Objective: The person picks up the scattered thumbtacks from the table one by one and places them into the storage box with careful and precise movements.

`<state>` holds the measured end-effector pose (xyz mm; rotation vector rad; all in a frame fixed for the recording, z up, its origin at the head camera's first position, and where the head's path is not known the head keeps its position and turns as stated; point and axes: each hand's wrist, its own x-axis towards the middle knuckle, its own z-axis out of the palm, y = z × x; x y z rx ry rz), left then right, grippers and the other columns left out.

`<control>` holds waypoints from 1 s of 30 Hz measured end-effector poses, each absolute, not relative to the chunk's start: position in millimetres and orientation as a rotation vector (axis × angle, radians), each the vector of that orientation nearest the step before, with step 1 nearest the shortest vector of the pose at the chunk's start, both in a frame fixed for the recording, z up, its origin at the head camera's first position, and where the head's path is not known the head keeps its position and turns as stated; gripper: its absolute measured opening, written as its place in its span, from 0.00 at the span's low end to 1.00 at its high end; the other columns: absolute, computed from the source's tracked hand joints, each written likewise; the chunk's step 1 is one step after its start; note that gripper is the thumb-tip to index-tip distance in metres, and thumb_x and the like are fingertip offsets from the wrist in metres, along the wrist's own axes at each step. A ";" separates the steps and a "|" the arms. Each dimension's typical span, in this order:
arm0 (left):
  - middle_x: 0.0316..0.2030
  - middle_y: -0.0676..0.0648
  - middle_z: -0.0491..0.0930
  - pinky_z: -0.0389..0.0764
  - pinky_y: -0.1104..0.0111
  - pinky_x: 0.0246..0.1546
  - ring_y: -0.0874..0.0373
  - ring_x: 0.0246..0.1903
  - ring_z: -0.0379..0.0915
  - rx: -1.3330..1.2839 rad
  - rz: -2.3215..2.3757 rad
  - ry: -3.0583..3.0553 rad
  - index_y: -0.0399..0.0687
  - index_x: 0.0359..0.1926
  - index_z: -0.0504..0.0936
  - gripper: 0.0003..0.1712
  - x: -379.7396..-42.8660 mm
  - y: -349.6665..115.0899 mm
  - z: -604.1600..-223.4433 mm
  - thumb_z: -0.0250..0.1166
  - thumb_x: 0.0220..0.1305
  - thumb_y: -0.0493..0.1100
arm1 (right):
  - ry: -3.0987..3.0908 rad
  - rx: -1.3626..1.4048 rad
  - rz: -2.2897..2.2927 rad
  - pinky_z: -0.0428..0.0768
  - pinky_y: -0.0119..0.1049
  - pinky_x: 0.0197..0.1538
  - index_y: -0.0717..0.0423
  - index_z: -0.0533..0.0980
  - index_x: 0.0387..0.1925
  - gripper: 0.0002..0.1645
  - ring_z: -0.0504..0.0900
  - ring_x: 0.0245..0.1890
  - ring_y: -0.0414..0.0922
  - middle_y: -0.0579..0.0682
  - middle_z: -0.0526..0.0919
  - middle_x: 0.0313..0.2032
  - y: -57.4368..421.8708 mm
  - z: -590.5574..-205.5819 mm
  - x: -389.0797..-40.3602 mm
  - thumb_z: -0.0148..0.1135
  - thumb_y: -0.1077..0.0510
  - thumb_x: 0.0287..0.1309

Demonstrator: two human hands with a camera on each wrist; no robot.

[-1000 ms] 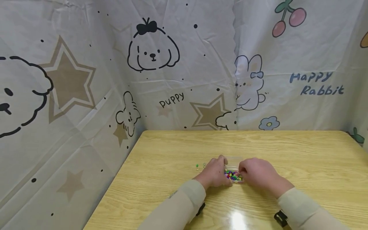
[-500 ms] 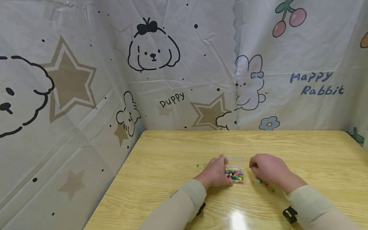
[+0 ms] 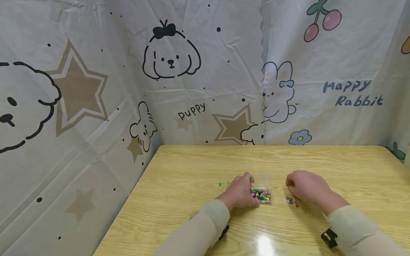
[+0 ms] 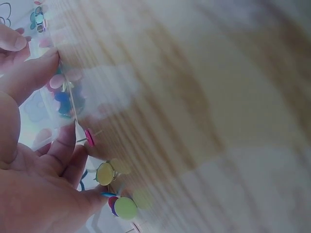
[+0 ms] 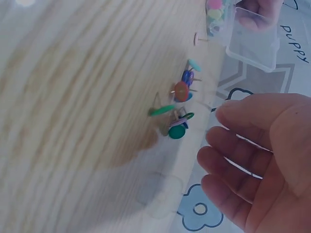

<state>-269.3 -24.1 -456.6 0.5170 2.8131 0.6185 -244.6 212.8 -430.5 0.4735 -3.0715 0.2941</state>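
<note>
A small clear plastic box lies on the table with its lid tipped back. Colourful thumbtacks fill its tray. My left hand grips the box at its left end, thumb at the near side and fingers behind. To the right of the box my right hand hovers above a loose group of thumbtacks. In the right wrist view its fingers are loosely bent, apart from the tacks, with nothing seen between them. Some tacks there stand tilted on their heads and pins.
More loose thumbtacks lie left of the box, near my left fingers, including a green tack. The wooden table meets a printed cloth at the back, and another stretch of cloth hangs along the left.
My right hand has moved right, from the box's right end to above the loose tacks, uncovering the box's contents and then the loose group. The left hand stays on the box.
</note>
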 end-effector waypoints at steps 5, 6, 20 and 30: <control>0.38 0.57 0.69 0.74 0.68 0.44 0.64 0.39 0.64 0.517 0.615 2.812 0.59 0.52 0.66 0.43 -269.3 -24.4 -457.0 0.81 0.35 0.56 | -3.117 0.439 0.271 0.72 0.41 0.25 0.47 0.76 0.22 0.06 0.68 0.21 0.41 0.42 0.75 0.21 216.4 -434.3 -242.5 0.61 0.59 0.51; 0.38 0.58 0.70 0.74 0.68 0.44 0.64 0.39 0.64 0.514 0.613 2.814 0.59 0.52 0.66 0.43 -269.3 -24.4 -457.0 0.81 0.35 0.56 | -3.125 0.434 0.268 0.71 0.41 0.25 0.47 0.75 0.21 0.06 0.68 0.21 0.41 0.42 0.74 0.21 217.1 -434.9 -242.1 0.62 0.59 0.50; 0.38 0.58 0.70 0.74 0.68 0.44 0.64 0.39 0.64 0.516 0.628 2.822 0.58 0.52 0.67 0.43 -267.6 -24.8 -456.2 0.81 0.35 0.56 | -3.116 0.410 0.229 0.68 0.39 0.21 0.47 0.71 0.17 0.10 0.66 0.19 0.42 0.43 0.70 0.18 219.2 -443.4 -239.4 0.59 0.61 0.50; 0.44 0.56 0.70 0.74 0.68 0.46 0.63 0.43 0.64 0.494 0.582 2.830 0.57 0.49 0.69 0.41 -268.0 -23.9 -456.1 0.81 0.35 0.58 | -3.074 0.428 0.233 0.64 0.37 0.20 0.47 0.68 0.15 0.14 0.64 0.18 0.41 0.44 0.68 0.16 214.9 -442.4 -238.0 0.58 0.61 0.52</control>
